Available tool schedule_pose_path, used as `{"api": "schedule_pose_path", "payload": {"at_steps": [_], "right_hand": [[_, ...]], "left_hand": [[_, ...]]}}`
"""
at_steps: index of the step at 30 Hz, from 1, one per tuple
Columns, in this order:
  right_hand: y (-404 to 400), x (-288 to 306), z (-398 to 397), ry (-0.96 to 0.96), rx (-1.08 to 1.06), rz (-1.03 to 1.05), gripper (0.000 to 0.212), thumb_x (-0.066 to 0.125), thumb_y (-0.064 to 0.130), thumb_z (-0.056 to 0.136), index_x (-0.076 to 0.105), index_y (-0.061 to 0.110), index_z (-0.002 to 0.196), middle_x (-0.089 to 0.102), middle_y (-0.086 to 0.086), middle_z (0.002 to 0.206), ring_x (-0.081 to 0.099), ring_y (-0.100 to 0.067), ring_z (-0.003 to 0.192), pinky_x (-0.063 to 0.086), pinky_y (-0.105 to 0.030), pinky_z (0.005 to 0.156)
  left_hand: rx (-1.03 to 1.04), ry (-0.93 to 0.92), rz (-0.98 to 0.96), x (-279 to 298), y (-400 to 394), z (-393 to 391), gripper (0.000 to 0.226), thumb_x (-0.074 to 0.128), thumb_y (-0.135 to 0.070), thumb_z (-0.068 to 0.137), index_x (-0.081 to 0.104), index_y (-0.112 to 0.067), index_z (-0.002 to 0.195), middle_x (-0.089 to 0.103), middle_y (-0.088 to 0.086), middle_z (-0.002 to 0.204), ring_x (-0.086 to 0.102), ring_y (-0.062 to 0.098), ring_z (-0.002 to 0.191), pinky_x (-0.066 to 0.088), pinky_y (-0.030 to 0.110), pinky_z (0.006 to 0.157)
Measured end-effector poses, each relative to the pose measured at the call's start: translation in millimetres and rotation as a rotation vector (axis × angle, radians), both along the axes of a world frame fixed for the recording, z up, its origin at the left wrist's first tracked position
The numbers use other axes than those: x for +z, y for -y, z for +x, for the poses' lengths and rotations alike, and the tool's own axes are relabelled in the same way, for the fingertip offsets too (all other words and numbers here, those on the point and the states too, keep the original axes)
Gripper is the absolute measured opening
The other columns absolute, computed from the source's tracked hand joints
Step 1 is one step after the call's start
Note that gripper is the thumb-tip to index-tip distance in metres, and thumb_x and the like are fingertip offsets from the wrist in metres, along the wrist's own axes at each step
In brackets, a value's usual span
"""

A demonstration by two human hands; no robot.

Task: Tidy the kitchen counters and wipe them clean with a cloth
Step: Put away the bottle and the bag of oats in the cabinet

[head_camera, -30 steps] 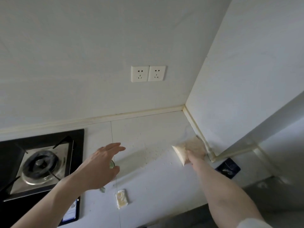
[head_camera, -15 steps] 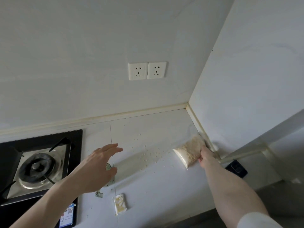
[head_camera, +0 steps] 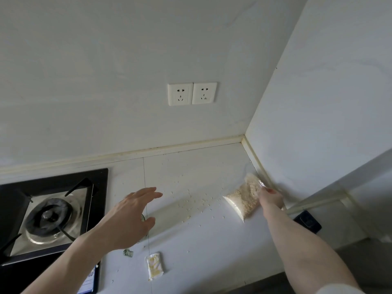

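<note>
White counter [head_camera: 212,240]: right hand [head_camera: 272,198] has dragged bag [head_camera: 244,200] toward corner.

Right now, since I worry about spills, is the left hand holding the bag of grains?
No, the left hand hovers open over the counter, while the right hand grips the bag of grains.

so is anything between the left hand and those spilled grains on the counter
Nothing visible. The left hand hovers open above the counter, and the spilled grains lie just beyond its fingertips on bare surface. The right hand grips the grain bag farther right.
</note>
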State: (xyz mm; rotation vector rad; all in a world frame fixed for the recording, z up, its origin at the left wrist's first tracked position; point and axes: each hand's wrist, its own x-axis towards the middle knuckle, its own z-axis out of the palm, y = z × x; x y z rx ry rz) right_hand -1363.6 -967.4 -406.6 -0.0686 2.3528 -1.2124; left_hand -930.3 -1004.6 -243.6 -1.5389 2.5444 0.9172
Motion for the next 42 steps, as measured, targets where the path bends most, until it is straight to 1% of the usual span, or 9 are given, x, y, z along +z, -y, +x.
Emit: {"api": "schedule_pose_path", "payload": {"at_steps": [3,8,11,17,20,31,37,40,42], "right_hand": [[2,4,10,-0.109,0.049,-0.035,0.02,0.057,0.017,0.094,0.072,0.004,0.1,0.072,-0.014,0.099,0.067,-0.035,0.099,0.045,-0.03,0.081],[4,19,36,-0.282,0.182,-0.163,0.016,0.055,0.02,0.099,0.062,0.01,0.09,0.065,-0.008,0.089,0.061,-0.03,0.086,0.046,-0.035,0.078],[11,32,52,-0.37,0.32,-0.28,0.017,0.056,0.015,0.098,0.062,0.01,0.082,0.064,-0.004,0.078,0.059,-0.017,0.073,0.044,-0.031,0.069],[29,52,87,-0.466,0.626,-0.428,0.009,0.065,0.014,0.097,0.068,0.014,0.088,0.069,0.006,0.081,0.065,-0.009,0.077,0.052,-0.02,0.068],[40,72,104,-0.467,0.739,-0.47,0.007,0.067,0.013,0.095,0.07,0.015,0.089,0.07,0.008,0.082,0.065,-0.007,0.077,0.049,-0.014,0.07],[46,126,182,-0.345,1.072,-0.567,0.008,0.073,0.014,0.092,0.073,0.019,0.085,0.073,0.008,0.082,0.07,-0.016,0.079,0.055,-0.026,0.072],[39,158,216,-0.209,1.245,-0.6,0.009,0.08,0.011,0.086,0.077,0.018,0.092,0.076,0.008,0.086,0.072,-0.014,0.085,0.055,-0.022,0.076],[35,173,227,-0.159,1.318,-0.617,0.012,0.082,0.012,0.085,0.077,0.018,0.095,0.077,0.006,0.086,0.072,-0.013,0.085,0.054,-0.022,0.077],[34,180,233,-0.14,1.338,-0.621,0.014,0.082,0.011,0.084,0.076,0.017,0.096,0.076,0.004,0.085,0.071,-0.012,0.082,0.055,-0.024,0.078]], "left_hand": [[0.007,-0.012,-0.003,1,-2,0,0.064,0.059,-0.03,0.095,0.033,-0.045,0.151,0.021,-0.025,0.162,0.027,0.005,0.148,0.022,0.027,0.122],[0.008,-0.027,-0.012,0,-6,4,0.063,0.059,-0.031,0.095,0.033,-0.045,0.151,0.022,-0.025,0.162,0.028,0.005,0.147,0.022,0.028,0.121],[0.008,-0.033,-0.014,2,-8,7,0.063,0.058,-0.031,0.095,0.033,-0.045,0.151,0.021,-0.026,0.162,0.028,0.004,0.147,0.023,0.027,0.121],[0.025,-0.06,-0.024,5,-9,15,0.065,0.06,-0.028,0.092,0.036,-0.044,0.15,0.026,-0.025,0.161,0.032,0.004,0.144,0.028,0.025,0.12],[0.038,-0.068,-0.024,6,-8,19,0.065,0.06,-0.027,0.091,0.037,-0.045,0.15,0.027,-0.025,0.16,0.035,0.005,0.142,0.03,0.026,0.118],[0.13,-0.178,-0.181,14,2,22,0.059,0.063,-0.029,0.091,0.042,-0.044,0.144,0.038,-0.027,0.152,0.051,0.005,0.128,0.041,0.024,0.105],[0.095,-0.192,-0.297,23,16,17,0.061,0.066,-0.04,0.093,0.041,-0.04,0.148,0.045,-0.022,0.149,0.041,0.006,0.135,0.035,0.026,0.111],[0.085,-0.173,-0.326,28,21,19,0.035,0.066,-0.048,0.092,0.063,-0.04,0.126,0.062,-0.024,0.127,0.048,0.004,0.123,0.039,0.029,0.106],[0.102,-0.19,-0.346,33,21,24,0.015,0.068,-0.048,0.09,0.072,-0.037,0.1,0.07,-0.023,0.1,0.059,0.0,0.1,0.046,0.028,0.091]]}}
